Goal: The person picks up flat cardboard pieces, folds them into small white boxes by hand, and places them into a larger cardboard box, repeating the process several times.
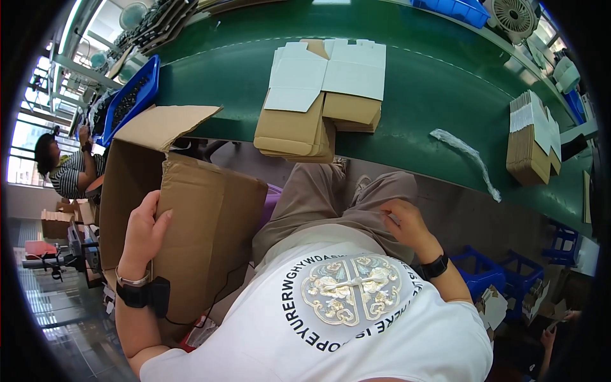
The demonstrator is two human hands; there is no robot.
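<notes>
At my left side stands a large brown cardboard box (213, 219) with its top flap raised. My left hand (145, 228) grips its upper edge, the thumb lying near the rim. My right hand (406, 221) hovers at my right thigh, fingers loosely bent and a little apart, with nothing seen in it. Ahead of me, at the near edge of the green table (439, 83), lie flat-folded cartons in two adjoining stacks (296, 130), brown on the sides and white on top.
Another stack of folded cartons (531, 143) sits at the table's right. A crumpled clear plastic strip (470, 159) lies between the stacks. Blue trays (135, 95) stand at the far left and back. Blue stools (477, 274) are low on the right. Other people work at both sides.
</notes>
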